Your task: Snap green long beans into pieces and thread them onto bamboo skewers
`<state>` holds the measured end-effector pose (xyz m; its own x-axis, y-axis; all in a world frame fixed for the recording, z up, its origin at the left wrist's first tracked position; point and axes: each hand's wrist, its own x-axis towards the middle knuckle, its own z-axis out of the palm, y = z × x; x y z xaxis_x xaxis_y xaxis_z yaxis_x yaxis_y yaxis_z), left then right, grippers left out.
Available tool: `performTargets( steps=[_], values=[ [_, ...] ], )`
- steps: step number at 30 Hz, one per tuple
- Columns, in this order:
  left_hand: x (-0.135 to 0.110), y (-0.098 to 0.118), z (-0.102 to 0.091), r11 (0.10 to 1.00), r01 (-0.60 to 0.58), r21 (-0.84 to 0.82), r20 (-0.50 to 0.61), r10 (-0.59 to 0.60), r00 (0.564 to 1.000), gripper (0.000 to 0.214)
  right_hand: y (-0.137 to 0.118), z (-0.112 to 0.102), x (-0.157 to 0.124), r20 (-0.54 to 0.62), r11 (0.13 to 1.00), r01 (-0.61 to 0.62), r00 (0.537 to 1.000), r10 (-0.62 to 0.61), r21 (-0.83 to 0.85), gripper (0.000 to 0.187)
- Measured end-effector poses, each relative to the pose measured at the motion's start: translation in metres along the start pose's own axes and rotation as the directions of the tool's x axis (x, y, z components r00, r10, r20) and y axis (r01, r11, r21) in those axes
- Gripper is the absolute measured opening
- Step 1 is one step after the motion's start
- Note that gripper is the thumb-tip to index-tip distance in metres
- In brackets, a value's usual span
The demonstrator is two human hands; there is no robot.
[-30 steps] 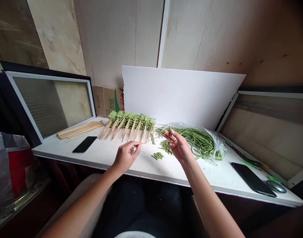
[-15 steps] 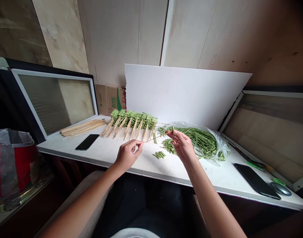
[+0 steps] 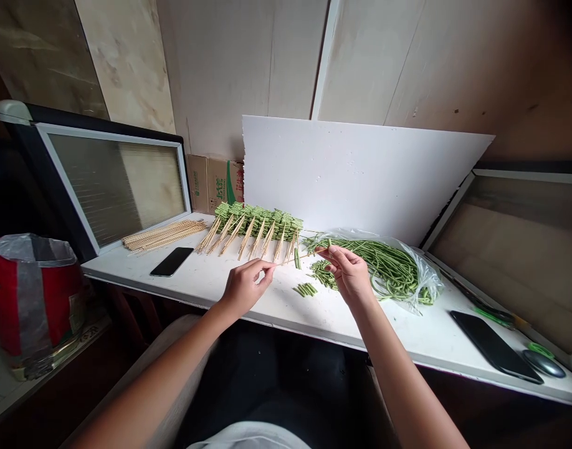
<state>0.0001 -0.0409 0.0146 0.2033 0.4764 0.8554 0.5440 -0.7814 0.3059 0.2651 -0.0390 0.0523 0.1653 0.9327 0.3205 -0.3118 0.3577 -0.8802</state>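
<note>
My left hand (image 3: 246,285) pinches one end of a thin bamboo skewer (image 3: 286,261) above the white table. At the skewer's other end, my right hand (image 3: 347,269) has its fingers closed around a short piece of green bean (image 3: 329,242). Another cut bean piece (image 3: 297,258) appears across the skewer between the hands; whether it is threaded on is unclear. Below lie a small row of cut bean pieces (image 3: 305,289) and a larger heap of cut beans (image 3: 323,274). Behind the hands, finished bean skewers (image 3: 260,221) are stacked with their sticks pointing toward me.
Long green beans (image 3: 391,265) lie in a clear plastic bag at right. Loose bamboo skewers (image 3: 164,236) and a phone (image 3: 172,261) are at left. Another black phone (image 3: 494,345) and a mouse (image 3: 543,363) sit near the right edge. A white foam board (image 3: 361,174) stands behind.
The view has shifted slightly, so the scene sits a little further right. Both hands keep nearly the same pose, holding the skewer and the bean piece.
</note>
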Motion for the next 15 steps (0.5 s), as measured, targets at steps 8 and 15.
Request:
performTargets(
  steps=[8,15],
  values=[
    [-0.002,0.001,0.002,0.999,-0.044,-0.004,0.0,0.044,0.999,0.012,0.02,0.015,-0.007,0.005,0.999,0.003,1.0,-0.003,-0.047,0.028],
    [-0.003,0.004,0.004,0.996,-0.079,0.037,-0.031,0.08,0.996,0.014,0.034,0.029,-0.014,0.017,0.998,-0.044,0.999,0.045,-0.035,0.028]
  ],
)
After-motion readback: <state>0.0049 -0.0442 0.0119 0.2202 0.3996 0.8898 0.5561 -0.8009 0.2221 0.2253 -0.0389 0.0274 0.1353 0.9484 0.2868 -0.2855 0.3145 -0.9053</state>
